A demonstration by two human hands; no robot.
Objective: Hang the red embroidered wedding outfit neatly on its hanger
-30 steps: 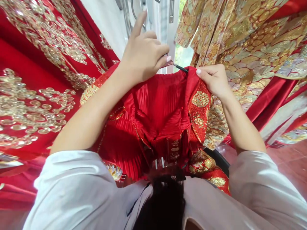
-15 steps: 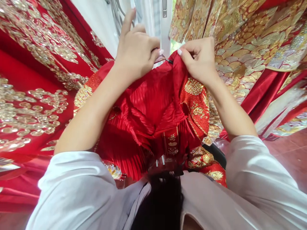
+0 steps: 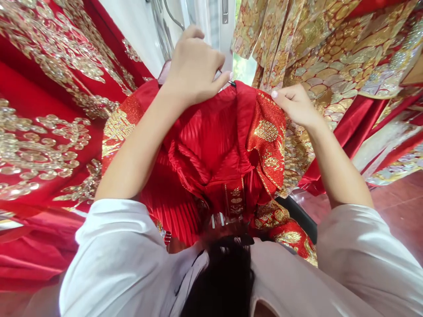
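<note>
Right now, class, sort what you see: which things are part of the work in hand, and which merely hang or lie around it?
In hand: left hand, pinching a dark clip; right hand, pinching the red pleated garment by its embroidered edge.
Around: red sequinned fabric at left; gold scale-patterned robe at right; window frame; tiled floor.
</note>
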